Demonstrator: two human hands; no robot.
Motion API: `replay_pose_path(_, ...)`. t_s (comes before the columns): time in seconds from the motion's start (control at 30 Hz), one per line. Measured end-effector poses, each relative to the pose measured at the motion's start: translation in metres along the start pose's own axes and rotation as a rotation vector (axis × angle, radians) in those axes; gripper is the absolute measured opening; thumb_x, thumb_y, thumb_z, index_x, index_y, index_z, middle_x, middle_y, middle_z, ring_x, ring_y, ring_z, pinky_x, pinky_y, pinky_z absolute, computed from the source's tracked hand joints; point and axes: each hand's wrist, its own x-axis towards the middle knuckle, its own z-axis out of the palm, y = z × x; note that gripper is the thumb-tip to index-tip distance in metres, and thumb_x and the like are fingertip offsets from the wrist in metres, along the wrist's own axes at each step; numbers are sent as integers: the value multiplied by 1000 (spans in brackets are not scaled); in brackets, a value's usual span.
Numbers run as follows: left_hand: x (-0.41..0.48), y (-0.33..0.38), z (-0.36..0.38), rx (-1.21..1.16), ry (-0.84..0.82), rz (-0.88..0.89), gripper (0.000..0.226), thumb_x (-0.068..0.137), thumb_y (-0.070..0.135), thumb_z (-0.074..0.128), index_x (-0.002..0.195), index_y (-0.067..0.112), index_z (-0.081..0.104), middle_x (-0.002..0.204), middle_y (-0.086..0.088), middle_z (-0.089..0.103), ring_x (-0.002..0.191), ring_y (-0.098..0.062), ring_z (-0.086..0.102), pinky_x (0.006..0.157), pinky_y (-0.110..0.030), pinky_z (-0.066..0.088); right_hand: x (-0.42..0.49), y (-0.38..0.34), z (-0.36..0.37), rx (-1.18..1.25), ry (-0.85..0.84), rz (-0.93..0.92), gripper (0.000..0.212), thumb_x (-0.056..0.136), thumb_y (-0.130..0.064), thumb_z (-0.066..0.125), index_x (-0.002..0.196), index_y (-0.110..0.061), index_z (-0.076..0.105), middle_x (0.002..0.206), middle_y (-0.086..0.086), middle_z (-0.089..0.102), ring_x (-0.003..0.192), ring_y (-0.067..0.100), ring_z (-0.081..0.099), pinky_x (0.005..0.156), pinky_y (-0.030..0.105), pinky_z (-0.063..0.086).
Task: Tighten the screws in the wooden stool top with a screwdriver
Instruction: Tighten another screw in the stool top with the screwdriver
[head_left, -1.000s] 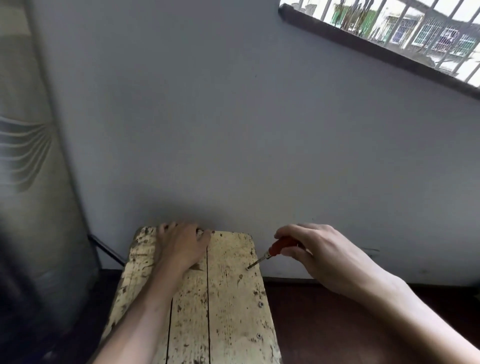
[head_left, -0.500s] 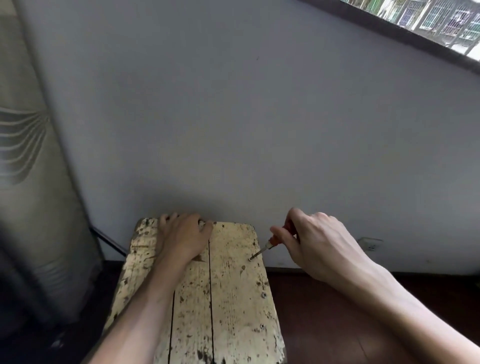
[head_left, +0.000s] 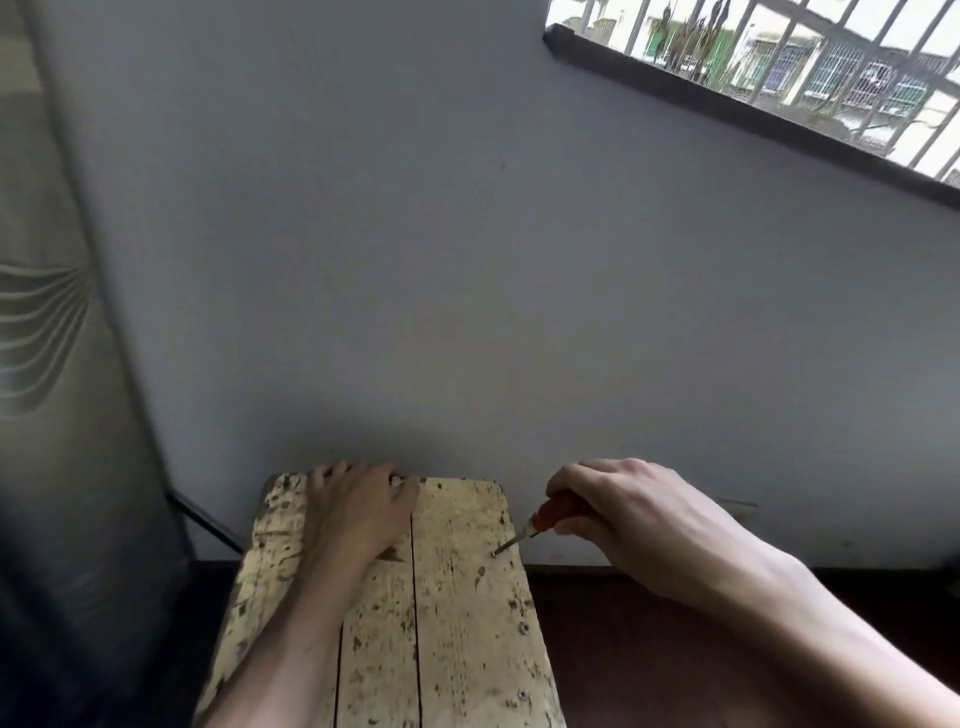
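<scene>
Stool top (head_left: 457, 623), left hand (head_left: 358, 512) flat at its far edge with fingers relaxed, right hand (head_left: 639, 519) just off the right edge curled round the screwdriver (head_left: 550, 514), tip on a screw (head_left: 494, 553) near the far right corner.

Left hand (head_left: 358, 512) flat, palm down, forearm stretched forward; right hand (head_left: 636, 525) curled, gripping screwdriver (head_left: 555, 512) handle

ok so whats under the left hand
The left hand rests on the wooden stool top, over the planks near its far edge. Whatever lies on the wood beneath the palm is covered.
</scene>
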Motion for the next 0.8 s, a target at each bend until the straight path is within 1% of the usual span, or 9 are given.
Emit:
replay_pose_path(0.2,0,1,0,-6,18,-1,45,100,57,38,117,32,71,124,4,69,122,-21,53,105,-39,25,-1,4,5,19,48,1,22,99,-49,61,105,-28,62,105,-26,72,92,9,66,71,26,48)
replay_pose_path(0.27,0,1,0,-11,19,-3,45,100,57,38,115,31,71,122,4,69,121,-21,54,105,-39,25,-1,8,9,26,60,54,31,96,-58,59,96,-27,60,84,-17,69,79,13,62,64,28,41)
replay_pose_path(0.3,0,1,0,-14,18,-5,45,100,57,39,114,30,72,121,3,69,120,-21,54,105,-39,25,-1,10,12,23,64,85,36,94,-63,58,89,-27,58,72,-14,61,71,15,56,61,28,37)
replay_pose_path(0.37,1,1,0,-22,15,-10,44,100,56,39,111,29,72,120,3,69,120,-21,53,106,-40,25,0,12,16,21,71,136,42,93,-69,54,77,-29,52,64,-16,53,66,16,52,60,28,35)
replay_pose_path(0.43,0,1,0,-25,13,-8,43,101,55,38,110,29,71,119,3,69,120,-21,53,106,-40,25,1,11,20,3,59,168,46,93,-72,47,74,-30,50,74,-14,65,74,22,62,61,30,40)
replay_pose_path(0.5,-1,1,-1,-22,7,-4,43,101,55,37,111,30,71,120,3,68,120,-21,52,105,-39,24,1,10,22,-27,50,180,49,94,-73,41,77,-29,53,87,-9,73,82,25,65,64,33,46)
replay_pose_path(0.6,-3,2,-4,-10,-3,-9,45,101,56,37,115,30,71,124,4,68,122,-20,52,105,-39,24,-2,11,19,-9,34,157,44,97,-67,45,96,-28,63,95,-11,71,88,21,65,69,33,49)
replay_pose_path(0.7,-4,4,-7,4,-11,-12,45,101,57,36,116,31,70,125,4,68,122,-20,53,103,-38,26,-5,9,14,-3,-32,74,30,100,-59,49,115,-34,59,108,-14,62,99,15,62,80,32,51)
replay_pose_path(0.8,-6,5,-10,17,-17,-18,45,102,56,36,115,32,71,125,4,67,123,-20,53,103,-38,26,-5,6,12,-67,-38,12,30,101,-55,51,121,-34,56,113,-12,60,101,17,63,82,32,52)
